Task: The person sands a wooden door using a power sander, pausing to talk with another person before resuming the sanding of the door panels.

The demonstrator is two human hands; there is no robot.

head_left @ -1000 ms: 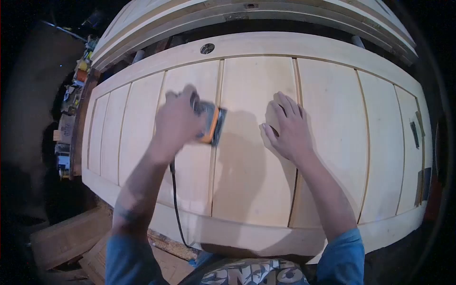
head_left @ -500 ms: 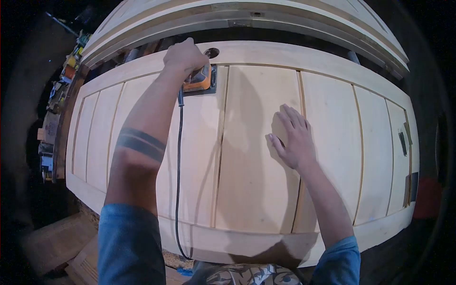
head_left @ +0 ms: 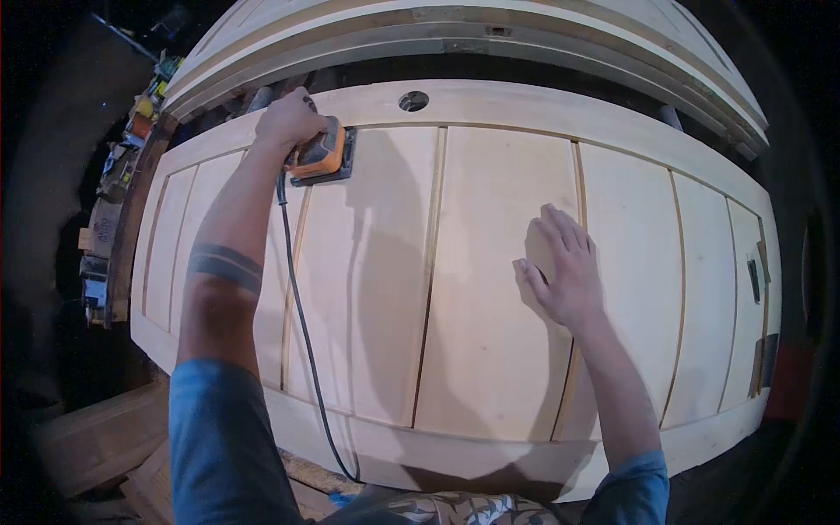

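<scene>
An orange sander [head_left: 322, 156] is gripped from above by the left hand [head_left: 289, 118], whose fingers are wrapped around its body, and it is pressed flat on the far edge of a pale wooden door [head_left: 490, 350], to the left of the round hole [head_left: 413, 101] cut in the door's far rail. A black cord [head_left: 302, 324] is trailed from the sander across the door's panels toward the near edge. The right hand [head_left: 564, 267] is laid flat on the door, fingers spread, well to the right of the sander, near a groove between two panels. Beyond the door's far edge, another wooden door [head_left: 542, 31] is stacked.
</scene>
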